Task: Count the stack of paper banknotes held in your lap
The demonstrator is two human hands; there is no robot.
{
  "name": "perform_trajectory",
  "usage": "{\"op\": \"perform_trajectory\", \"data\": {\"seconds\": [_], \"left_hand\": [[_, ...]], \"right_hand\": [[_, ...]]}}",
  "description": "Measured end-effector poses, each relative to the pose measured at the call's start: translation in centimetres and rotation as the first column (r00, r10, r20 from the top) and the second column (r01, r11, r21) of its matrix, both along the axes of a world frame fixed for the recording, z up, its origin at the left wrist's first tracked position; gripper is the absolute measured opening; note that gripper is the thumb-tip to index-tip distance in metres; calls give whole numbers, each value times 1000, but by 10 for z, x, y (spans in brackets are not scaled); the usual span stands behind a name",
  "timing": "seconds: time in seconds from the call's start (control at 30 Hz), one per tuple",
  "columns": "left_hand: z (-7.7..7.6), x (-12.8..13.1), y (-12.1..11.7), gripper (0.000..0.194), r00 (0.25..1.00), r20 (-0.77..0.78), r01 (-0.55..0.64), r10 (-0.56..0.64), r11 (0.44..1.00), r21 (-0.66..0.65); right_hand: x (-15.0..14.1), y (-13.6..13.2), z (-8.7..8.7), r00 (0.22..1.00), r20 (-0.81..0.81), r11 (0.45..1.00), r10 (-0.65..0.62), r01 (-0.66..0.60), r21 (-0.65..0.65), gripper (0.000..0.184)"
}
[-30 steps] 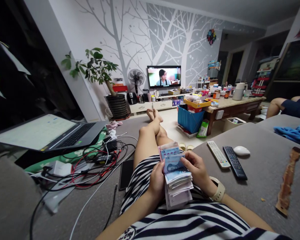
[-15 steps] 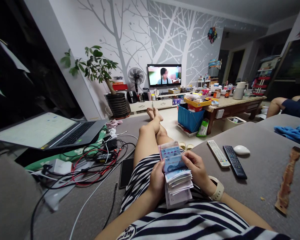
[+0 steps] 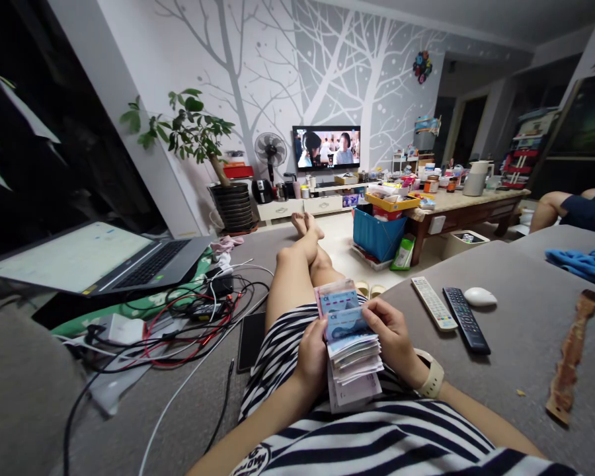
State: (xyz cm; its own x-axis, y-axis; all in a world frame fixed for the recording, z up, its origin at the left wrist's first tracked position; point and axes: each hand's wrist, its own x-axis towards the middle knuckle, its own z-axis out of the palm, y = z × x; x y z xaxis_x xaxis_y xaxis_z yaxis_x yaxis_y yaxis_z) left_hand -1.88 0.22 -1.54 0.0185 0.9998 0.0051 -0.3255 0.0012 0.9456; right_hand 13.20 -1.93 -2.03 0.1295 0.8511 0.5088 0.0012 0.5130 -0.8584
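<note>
A thick stack of banknotes (image 3: 350, 347) rests over my lap, above my striped dress. My left hand (image 3: 311, 360) grips the stack's left edge, thumb lying across the top notes. My right hand (image 3: 394, 337), with a pale watch on the wrist, pinches the upper right of the stack, fingers curled over the top blue note. Both hands are closed on the notes. My bare legs stretch out ahead on the grey sofa.
An open laptop (image 3: 104, 261) and tangled cables (image 3: 178, 324) lie to my left, with a black phone (image 3: 250, 340) beside my thigh. Two remotes (image 3: 449, 307) and a white mouse (image 3: 480, 297) sit on the right cushion. Another person's legs (image 3: 570, 208) show at far right.
The picture on the television has changed. My hands and the stack have hardly shifted; the right fingers have slid slightly on the top note.
</note>
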Motion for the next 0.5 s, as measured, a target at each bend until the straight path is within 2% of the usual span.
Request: {"op": "perform_trajectory", "data": {"seconds": [0.1, 0.27, 0.37, 0.5], "left_hand": [[-5, 1, 2, 13, 998, 61, 31, -29, 999, -23], [-13, 7, 7, 28, 970, 218, 128, -105, 988, -92], [-12, 8, 6, 27, 966, 232, 139, -112, 985, -102], [-4, 6, 1, 29, 982, 162, 115, -98, 988, -102]], "right_hand": [[0, -1, 0, 1000, 3, 1000, -16, 16, -13, 33], [-1, 0, -1, 1000, -2, 1000, -7, 7, -25, 43], [-1, 4, -2, 999, -42, 998, -4, 2, -58, 44], [0, 12, -4, 995, -55, 989, -86, 79, -122, 45]]}}
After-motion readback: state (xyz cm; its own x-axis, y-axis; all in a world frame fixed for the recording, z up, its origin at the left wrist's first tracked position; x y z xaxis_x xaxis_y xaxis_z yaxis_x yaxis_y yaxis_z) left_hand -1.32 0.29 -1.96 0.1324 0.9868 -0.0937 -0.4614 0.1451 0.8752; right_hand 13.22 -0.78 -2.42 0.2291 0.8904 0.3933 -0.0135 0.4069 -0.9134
